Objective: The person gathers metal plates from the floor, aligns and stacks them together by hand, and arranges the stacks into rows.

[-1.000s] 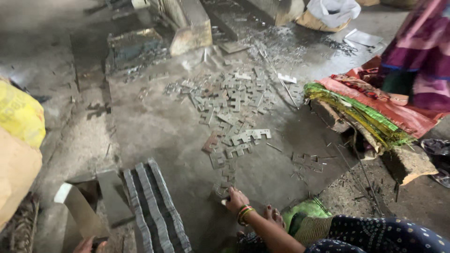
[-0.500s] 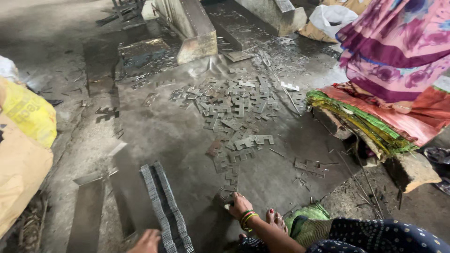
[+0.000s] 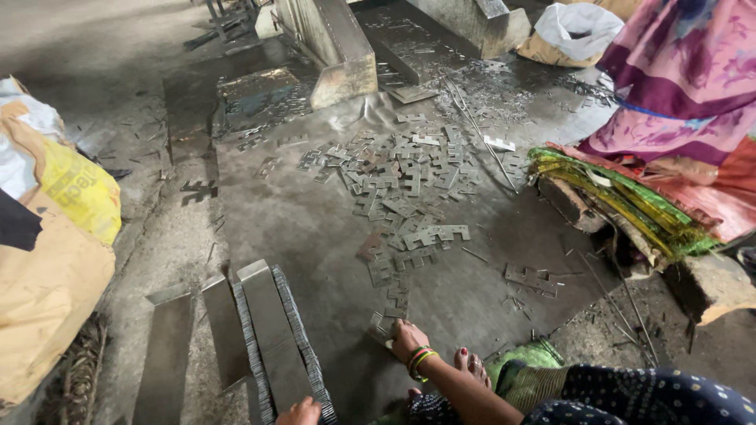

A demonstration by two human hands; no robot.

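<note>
Low down, right hand (image 3: 407, 340) presses flat on metal plates (image 3: 383, 324).

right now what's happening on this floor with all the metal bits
A person sits on the floor. Their right hand, bangles on the wrist, rests on small flat metal stampings at the near end of a trail that widens into a scattered pile of stampings. Their left hand rests at the near end of a long packed stack of stampings held between upright metal bars. Another person in a pink garment sits at the right.
</note>
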